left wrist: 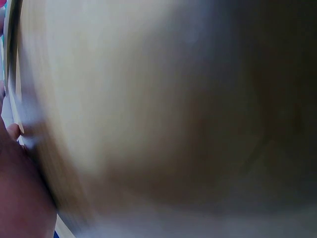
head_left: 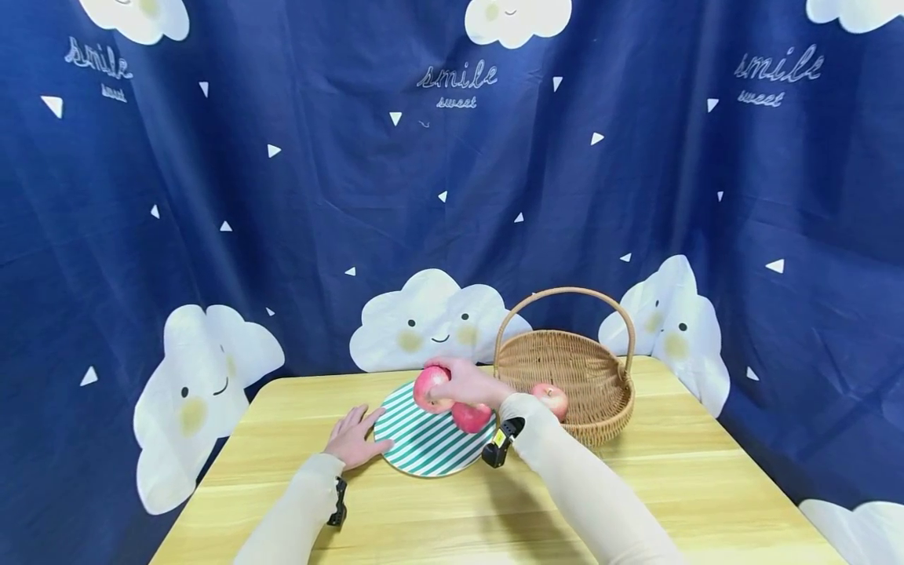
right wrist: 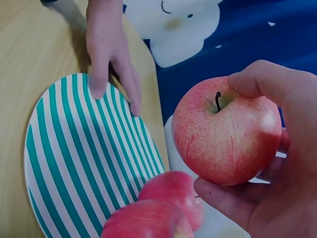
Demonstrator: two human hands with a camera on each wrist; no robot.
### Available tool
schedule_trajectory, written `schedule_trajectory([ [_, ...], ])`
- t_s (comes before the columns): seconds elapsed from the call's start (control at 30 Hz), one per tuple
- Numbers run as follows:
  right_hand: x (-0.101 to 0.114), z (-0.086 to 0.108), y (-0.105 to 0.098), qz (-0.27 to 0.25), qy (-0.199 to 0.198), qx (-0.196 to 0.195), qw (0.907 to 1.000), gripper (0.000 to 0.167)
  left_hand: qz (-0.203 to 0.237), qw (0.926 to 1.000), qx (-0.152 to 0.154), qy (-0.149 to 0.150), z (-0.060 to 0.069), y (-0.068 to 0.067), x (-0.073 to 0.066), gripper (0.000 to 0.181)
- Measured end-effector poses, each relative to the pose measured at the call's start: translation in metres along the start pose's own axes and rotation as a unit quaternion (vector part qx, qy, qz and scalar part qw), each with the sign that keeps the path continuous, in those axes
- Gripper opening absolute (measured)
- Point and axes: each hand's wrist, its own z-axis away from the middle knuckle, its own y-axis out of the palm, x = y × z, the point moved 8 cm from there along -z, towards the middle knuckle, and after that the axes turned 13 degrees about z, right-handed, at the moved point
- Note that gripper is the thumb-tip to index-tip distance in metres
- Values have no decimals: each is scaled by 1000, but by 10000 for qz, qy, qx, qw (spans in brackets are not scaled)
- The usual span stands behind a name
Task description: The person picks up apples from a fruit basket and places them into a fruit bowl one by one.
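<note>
My right hand [head_left: 469, 383] holds a red apple [right wrist: 225, 131] over the round green-and-white striped board [head_left: 417, 439], with thumb near its stem and fingers around its side. Beneath it, two more apples show in the right wrist view: one red apple [right wrist: 171, 193] and, partly cut off, another apple [right wrist: 143, 220]. Only one of these lower apples [head_left: 472, 418] is visible from the head, at the board's right side. At the board's left edge rests my left hand [head_left: 353, 441], fingers spread, thumb and fingertips touching the rim. The left wrist view is mostly blurred tabletop.
A wicker basket [head_left: 565, 357] with a tall arched handle stands right of the board, close to my right forearm. One apple [head_left: 551, 401] shows at its left side. The pale wooden table [head_left: 678, 447] ends at a dark blue curtain [head_left: 318, 196] with cloud prints.
</note>
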Motion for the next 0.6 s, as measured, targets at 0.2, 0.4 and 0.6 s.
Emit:
schedule_trajectory([
  [0.2, 2, -7, 10, 219, -11, 2, 9998, 60, -6, 10000, -1, -43, 0, -1, 1, 85],
  [0.4, -4, -14, 25, 14, 139, 114, 9998, 63, 12, 10000, -11, -73, 0, -1, 1, 87],
  [0.6, -5, -20, 34, 71, 117, 108, 9998, 63, -143, 9998, 3, -141, -2, 3, 8, 86],
])
